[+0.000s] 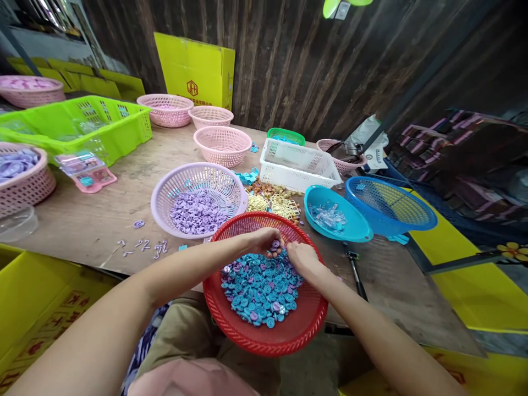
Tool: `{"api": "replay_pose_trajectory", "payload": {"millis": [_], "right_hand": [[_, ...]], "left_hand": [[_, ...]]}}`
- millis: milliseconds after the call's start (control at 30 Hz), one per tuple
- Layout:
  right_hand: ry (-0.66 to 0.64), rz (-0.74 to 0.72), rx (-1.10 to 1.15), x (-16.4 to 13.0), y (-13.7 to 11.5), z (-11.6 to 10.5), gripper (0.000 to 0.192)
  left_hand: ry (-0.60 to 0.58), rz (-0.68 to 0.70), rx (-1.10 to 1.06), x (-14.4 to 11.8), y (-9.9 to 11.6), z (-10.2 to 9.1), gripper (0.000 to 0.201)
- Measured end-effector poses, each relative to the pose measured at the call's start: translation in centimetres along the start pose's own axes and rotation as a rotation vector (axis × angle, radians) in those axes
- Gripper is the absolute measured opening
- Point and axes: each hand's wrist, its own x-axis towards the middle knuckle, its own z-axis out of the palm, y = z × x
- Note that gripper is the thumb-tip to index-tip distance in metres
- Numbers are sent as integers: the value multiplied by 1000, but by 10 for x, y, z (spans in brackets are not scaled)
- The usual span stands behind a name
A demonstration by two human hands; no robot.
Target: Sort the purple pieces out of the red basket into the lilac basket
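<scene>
Left hand [266,241] pinching purple discs [275,246]; right hand [300,256] fingers curled, grip unclear; one red basket [264,335].

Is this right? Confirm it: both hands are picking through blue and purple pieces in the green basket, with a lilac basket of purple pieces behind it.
Not quite. The head view shows the left hand and right hand in a red basket, not green. The lilac basket of purple pieces does sit behind it.

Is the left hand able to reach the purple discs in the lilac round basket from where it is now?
Probably yes. The left hand is at the far rim of the red round basket, and the lilac round basket with purple discs stands just beyond, with nothing between.
</scene>
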Motion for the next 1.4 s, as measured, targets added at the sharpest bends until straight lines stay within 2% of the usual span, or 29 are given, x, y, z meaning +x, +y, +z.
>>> {"api": "replay_pose_trajectory", "payload": {"millis": [133, 267, 400, 567, 667, 800, 967, 1133, 1200, 1400], "right_hand": [[29, -29, -90, -10, -4, 5, 34], [20, -54, -105, -14, -3, 7, 32], [-6, -38, 68, -13, 12, -2, 27], [-10, 39, 349, -20, 31, -13, 22], [-50, 47, 295, -29, 27, -10, 23], [-84, 95, 97, -37, 8, -5, 28], [-77, 42, 34, -40, -7, 3, 30], [-59, -15, 21, -40, -6, 7, 30], [-54, -38, 16, -39, -6, 9, 30], [-15, -44, 32, -33, -9, 17, 31]], "left_hand": [[-71, 1, -111, -2, 8, 9, 18], [-36, 46, 61, -8, 21, 18, 17], [-4, 144, 249, -13, 33, 22, 25], [-16, 285, 539, -11, 44, 25, 21], [-60, 373, 610, -6, 47, 28, 23], [-136, 463, 627, 0, 43, 35, 24], [-111, 441, 612, 6, 33, 41, 22], [-72, 331, 491, 6, 27, 30, 16], [-62, 328, 459, 6, 24, 26, 19], [-43, 293, 506, 6, 21, 26, 22]]}}
